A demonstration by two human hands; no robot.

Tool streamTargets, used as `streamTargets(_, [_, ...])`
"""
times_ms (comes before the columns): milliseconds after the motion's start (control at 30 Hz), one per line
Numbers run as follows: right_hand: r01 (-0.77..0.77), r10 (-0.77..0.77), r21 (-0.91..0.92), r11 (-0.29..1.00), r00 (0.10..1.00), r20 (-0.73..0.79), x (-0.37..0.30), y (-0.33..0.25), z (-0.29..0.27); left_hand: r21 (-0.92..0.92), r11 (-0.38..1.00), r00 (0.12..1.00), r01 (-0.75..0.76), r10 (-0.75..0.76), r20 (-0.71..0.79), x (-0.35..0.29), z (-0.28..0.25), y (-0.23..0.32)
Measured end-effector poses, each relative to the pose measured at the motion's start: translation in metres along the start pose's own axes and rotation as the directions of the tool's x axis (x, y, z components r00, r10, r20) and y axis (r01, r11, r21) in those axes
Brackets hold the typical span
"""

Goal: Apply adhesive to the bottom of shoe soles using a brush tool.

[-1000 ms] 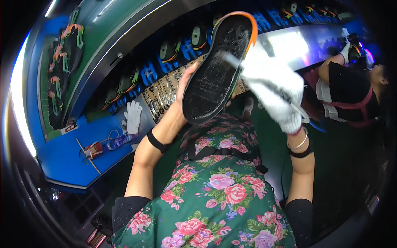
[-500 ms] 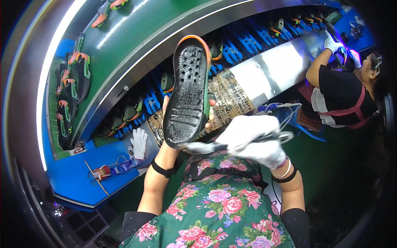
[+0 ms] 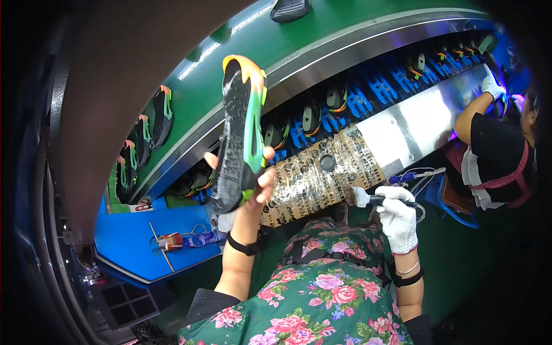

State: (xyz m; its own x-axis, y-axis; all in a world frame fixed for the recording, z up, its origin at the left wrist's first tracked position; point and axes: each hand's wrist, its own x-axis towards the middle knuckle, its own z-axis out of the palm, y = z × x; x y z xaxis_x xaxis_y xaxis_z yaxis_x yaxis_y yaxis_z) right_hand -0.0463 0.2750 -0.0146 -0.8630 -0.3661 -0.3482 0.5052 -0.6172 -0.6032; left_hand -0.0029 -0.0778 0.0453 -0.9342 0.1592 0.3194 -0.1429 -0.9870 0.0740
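Note:
My bare left hand (image 3: 263, 187) grips a shoe sole (image 3: 234, 135) near its lower end and holds it up, tilted on its side. The sole's inner face is black with small holes, and its sidewall fades from orange to green. My right hand (image 3: 398, 225), in a white knit glove, is closed on a brush (image 3: 361, 197) with a dark handle and a pale head. The brush is apart from the sole, over the near edge of a ledge wrapped in printed tape (image 3: 310, 178). A dark round cap (image 3: 327, 163) sits on that ledge.
Blue racks (image 3: 381, 89) hold several soles behind the ledge. More soles (image 3: 163, 115) lie on the green conveyor (image 3: 322, 46) beyond. A blue table (image 3: 149, 253) at left carries a bottle (image 3: 201, 238) and a stick (image 3: 161, 247). A co-worker (image 3: 489, 149) sits at right.
The sole has turned from facing me to on edge. My right hand has drawn the brush away from its lower end, to the right. The view has shifted.

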Motion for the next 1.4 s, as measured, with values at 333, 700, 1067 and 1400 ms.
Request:
streamTargets(333, [0.04, -0.021, -0.21, 0.977, 0.995, 0.095, 0.015, 0.02, 0.004, 0.006, 0.883, 0.823, -0.469, 0.439, -0.36, 0.112, -0.008, 0.115])
streamTargets(700, [0.006, 0.0, -0.224, 0.975, 1.0, 0.027, 0.017, 0.023, -0.016, -0.146, 0.735, 0.738, -0.663, 0.607, -0.294, 0.12, -0.036, 0.14])
streamTargets(1067, [-0.024, 0.019, -0.179, 0.984, 0.999, -0.029, 0.018, 0.016, -0.028, 0.978, -0.087, 0.65, 0.188, 0.758, -0.057, 0.229, -0.048, 0.046])
streamTargets(1400, [-0.01, -0.007, -0.165, 0.986, 0.995, -0.1, 0.001, 0.015, -0.04, 0.683, -0.542, 0.675, 0.489, 0.731, 0.098, 0.259, -0.082, 0.09])
